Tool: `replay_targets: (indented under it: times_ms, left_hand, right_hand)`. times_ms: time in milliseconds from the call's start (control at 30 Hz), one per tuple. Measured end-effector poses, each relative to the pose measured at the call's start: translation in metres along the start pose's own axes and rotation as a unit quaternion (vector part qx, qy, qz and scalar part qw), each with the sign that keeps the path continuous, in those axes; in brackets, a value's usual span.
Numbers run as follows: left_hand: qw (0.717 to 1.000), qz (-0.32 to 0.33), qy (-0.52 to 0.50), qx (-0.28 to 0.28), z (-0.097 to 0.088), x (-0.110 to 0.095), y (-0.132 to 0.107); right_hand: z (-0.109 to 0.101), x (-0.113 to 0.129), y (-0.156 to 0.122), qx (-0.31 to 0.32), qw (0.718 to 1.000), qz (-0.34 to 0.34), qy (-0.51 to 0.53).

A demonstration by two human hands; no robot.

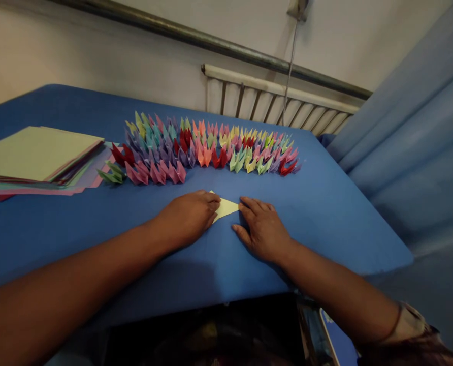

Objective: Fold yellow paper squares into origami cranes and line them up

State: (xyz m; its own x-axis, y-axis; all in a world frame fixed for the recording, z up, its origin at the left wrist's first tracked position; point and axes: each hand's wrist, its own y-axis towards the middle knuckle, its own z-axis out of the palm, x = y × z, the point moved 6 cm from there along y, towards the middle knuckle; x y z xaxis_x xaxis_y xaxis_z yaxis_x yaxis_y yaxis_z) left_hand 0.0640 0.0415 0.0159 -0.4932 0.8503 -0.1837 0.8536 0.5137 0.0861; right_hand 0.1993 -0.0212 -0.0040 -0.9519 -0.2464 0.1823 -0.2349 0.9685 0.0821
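Observation:
A small pale yellow folded paper [226, 207] lies on the blue table [325, 213] between my hands. My left hand [190, 216] rests palm down on its left part, fingers together and pressing it flat. My right hand [262, 229] lies flat beside its right tip, fingers stretched out and touching the paper's edge. Neither hand lifts the paper off the table.
Rows of several folded paper pieces in many colours [207, 147] stand behind the hands. A stack of coloured paper sheets [39, 157] lies at the left. A radiator [272, 101] and wall are behind; a blue curtain [413, 132] hangs at the right.

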Motion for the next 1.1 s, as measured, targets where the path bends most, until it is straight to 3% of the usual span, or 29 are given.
replay_targets:
  times_ms: [133, 467, 633, 900, 1100]
  left_hand:
    - [0.998, -0.003, 0.037, 0.04, 0.002, -0.003, 0.0]
    - [0.997, -0.004, 0.068, 0.024, 0.003, -0.005, -0.005]
    - [0.999, -0.008, 0.049, 0.019, 0.001, -0.004, -0.005]
    - [0.999, 0.001, 0.037, 0.012, -0.002, -0.004, -0.006]
    - [1.0, -0.002, 0.023, 0.016, -0.002, -0.002, -0.006]
  right_hand:
    - [0.0, 0.004, 0.006, 0.003, 1.0, -0.014, 0.002]
    - [0.003, 0.021, 0.036, 0.003, 0.998, -0.066, -0.001]
    - [-0.002, 0.018, 0.03, -0.002, 0.997, -0.07, -0.025]
    - [-0.005, 0.003, -0.002, -0.007, 0.997, 0.004, -0.072]
    - [-0.007, -0.005, 0.0, -0.021, 0.996, 0.055, -0.063]
